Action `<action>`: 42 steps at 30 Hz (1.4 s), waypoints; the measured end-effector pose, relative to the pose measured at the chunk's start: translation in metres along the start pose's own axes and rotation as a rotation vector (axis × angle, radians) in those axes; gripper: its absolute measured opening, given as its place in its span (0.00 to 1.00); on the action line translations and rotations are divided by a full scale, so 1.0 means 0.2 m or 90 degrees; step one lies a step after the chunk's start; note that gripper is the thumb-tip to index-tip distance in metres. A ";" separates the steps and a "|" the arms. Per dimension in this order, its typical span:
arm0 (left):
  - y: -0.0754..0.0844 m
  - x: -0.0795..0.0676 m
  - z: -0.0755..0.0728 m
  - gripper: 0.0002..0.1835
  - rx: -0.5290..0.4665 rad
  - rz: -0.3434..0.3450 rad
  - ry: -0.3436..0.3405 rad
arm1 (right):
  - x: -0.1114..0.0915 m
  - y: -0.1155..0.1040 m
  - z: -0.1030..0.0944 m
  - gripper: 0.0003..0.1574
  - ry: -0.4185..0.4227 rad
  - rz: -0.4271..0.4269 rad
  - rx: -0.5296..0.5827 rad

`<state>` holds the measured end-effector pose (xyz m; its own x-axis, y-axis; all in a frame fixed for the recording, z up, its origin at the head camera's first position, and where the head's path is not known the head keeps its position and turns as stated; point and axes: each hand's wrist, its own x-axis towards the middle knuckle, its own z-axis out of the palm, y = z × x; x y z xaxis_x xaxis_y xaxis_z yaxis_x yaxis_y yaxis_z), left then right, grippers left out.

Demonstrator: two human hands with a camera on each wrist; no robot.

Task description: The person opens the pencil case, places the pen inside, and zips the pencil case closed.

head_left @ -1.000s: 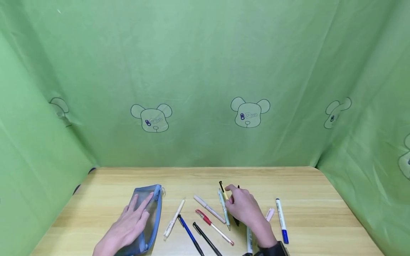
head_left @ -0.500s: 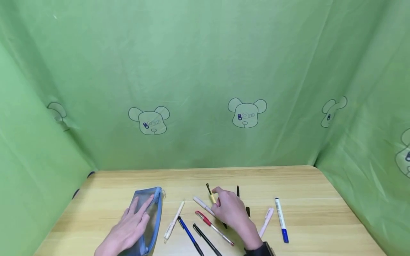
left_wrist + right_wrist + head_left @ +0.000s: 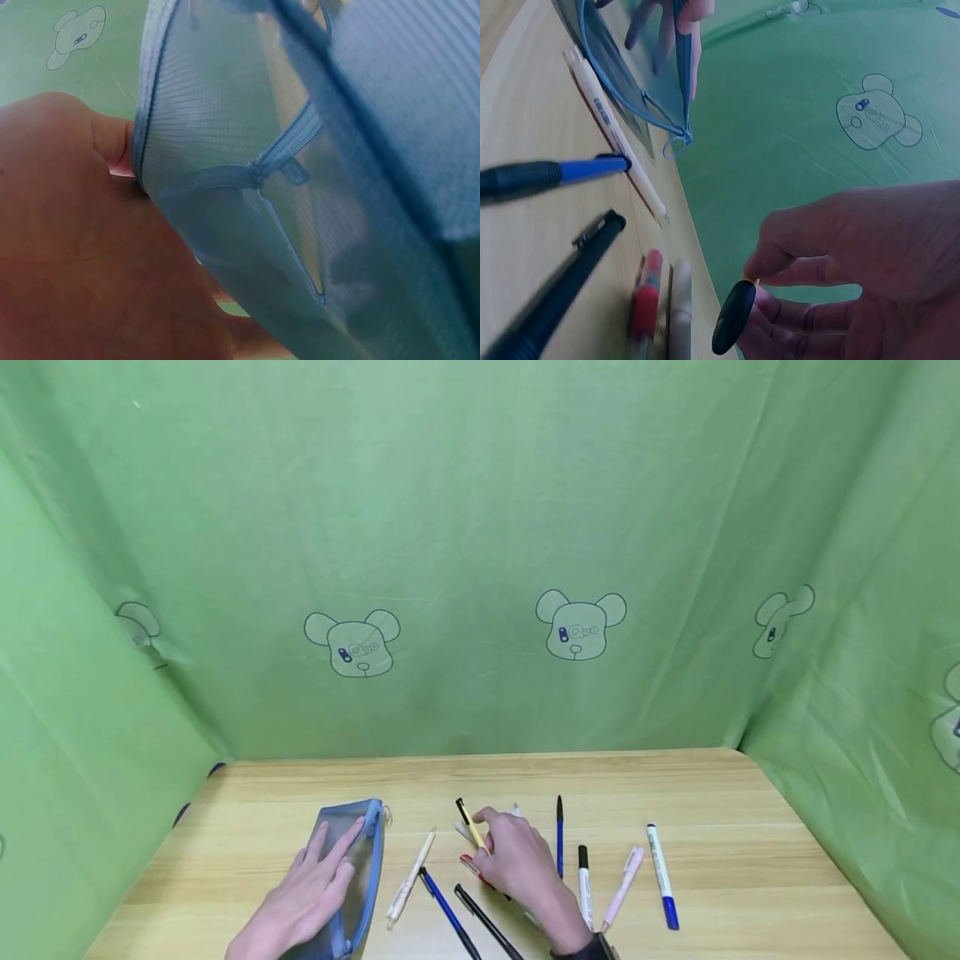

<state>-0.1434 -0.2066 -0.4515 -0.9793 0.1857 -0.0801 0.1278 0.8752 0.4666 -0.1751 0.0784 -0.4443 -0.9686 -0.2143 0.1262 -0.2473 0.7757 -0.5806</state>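
Note:
My left hand (image 3: 303,893) rests on the blue mesh pencil case (image 3: 378,868), with two fingers stretched along its translucent side. The case lies at the left with its zip side towards the pens; the left wrist view shows its mesh (image 3: 217,112) in front of the palm. Between thumb and fingers, my right hand (image 3: 525,864) pinches a yellow pen (image 3: 472,827) with a black end. Seen close in the right wrist view is the dark end (image 3: 733,319) of that pen. The right hand is over a red-capped pen (image 3: 471,864) and a pale pen, both partly hidden.
Between the case and right hand lie a white pen (image 3: 411,878), a blue pen (image 3: 448,910) and a black pen (image 3: 487,922). Rightward are a dark pen (image 3: 559,835), a black-capped marker (image 3: 585,885), a pink pen (image 3: 624,889) and a blue-capped marker (image 3: 663,877).
My right hand has moved left with the yellow pen, from above the pale blue pen to over the red-capped one. The pens at the right are uncovered. The left hand has hardly moved.

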 end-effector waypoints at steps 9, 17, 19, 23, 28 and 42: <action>0.01 0.00 0.00 0.29 0.000 0.000 0.004 | 0.01 -0.05 0.04 0.27 -0.014 -0.011 0.039; 0.00 0.00 0.00 0.29 -0.002 0.007 0.003 | 0.01 -0.09 0.11 0.24 -0.024 -0.038 0.081; 0.00 0.00 0.00 0.29 -0.003 0.006 0.002 | 0.02 -0.10 0.12 0.24 -0.031 -0.039 0.092; 0.00 0.00 0.00 0.29 -0.004 0.008 0.003 | 0.02 -0.12 0.15 0.23 -0.034 -0.038 0.102; 0.01 0.00 -0.01 0.29 -0.004 0.009 0.003 | 0.02 -0.14 0.17 0.21 -0.018 -0.049 0.107; 0.01 -0.01 -0.02 0.29 -0.005 -0.008 -0.003 | 0.04 -0.25 0.26 0.19 -0.029 -0.053 0.136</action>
<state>-0.1420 -0.2068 -0.4467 -0.9801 0.1770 -0.0895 0.1146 0.8736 0.4730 -0.1690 0.0071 -0.4551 -0.9417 -0.3026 0.1469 -0.3101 0.6117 -0.7278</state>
